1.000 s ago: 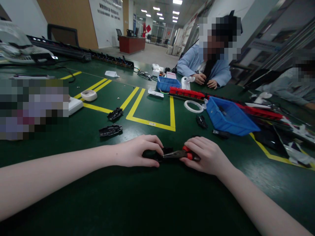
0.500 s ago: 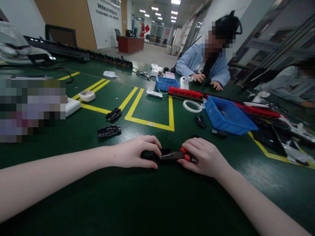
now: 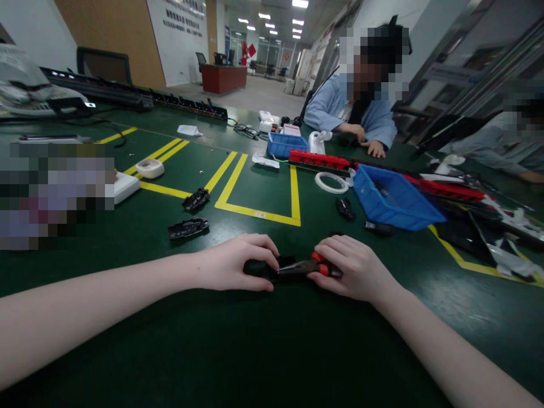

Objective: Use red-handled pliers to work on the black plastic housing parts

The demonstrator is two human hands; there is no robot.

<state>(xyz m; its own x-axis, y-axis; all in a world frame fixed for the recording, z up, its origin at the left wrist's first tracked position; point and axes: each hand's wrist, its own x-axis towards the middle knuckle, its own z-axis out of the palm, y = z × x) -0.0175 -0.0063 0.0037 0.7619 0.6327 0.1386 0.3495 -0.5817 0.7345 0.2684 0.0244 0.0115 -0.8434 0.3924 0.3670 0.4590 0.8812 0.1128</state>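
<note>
Left hand grip pins black plastic part on counter; right hand grip clasps red-handled pliers, unmoved since before, nose on the part.

The bench has a matt green mat; the pliers show dull metal with glossy red plastic grips; the bin is smooth blue plastic.

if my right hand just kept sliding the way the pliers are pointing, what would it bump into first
Most likely the small black plastic part pinned under your left hand. Your right hand aims the red-handled pliers leftward, and their tips already seem to reach that part, with the left fingers right behind it. Exact depth is hard to judge.
</note>
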